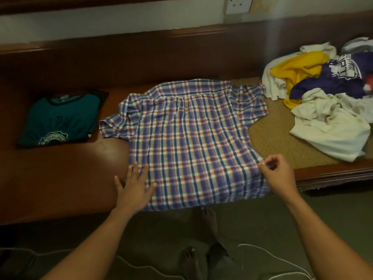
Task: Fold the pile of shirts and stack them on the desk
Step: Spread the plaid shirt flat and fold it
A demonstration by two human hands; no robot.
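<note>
Wooden desk [60, 178] held a spread plaid shirt [187, 138]. Left hand [135, 184] pressed it, fingers splayed flat. Right hand [278, 174] pinched its hem corner.

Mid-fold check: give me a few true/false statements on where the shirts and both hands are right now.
1. The plaid shirt lies spread out on the desk. True.
2. The folded teal shirt sits to the right of the plaid shirt. False: it sits to its left.
3. The left hand grips the teal shirt. False: it lies flat, fingers straight, on the plaid shirt's lower left edge.
4. The right hand pinches the plaid shirt's right edge. True.
5. The unfolded pile lies at the desk's right end. True.
</note>
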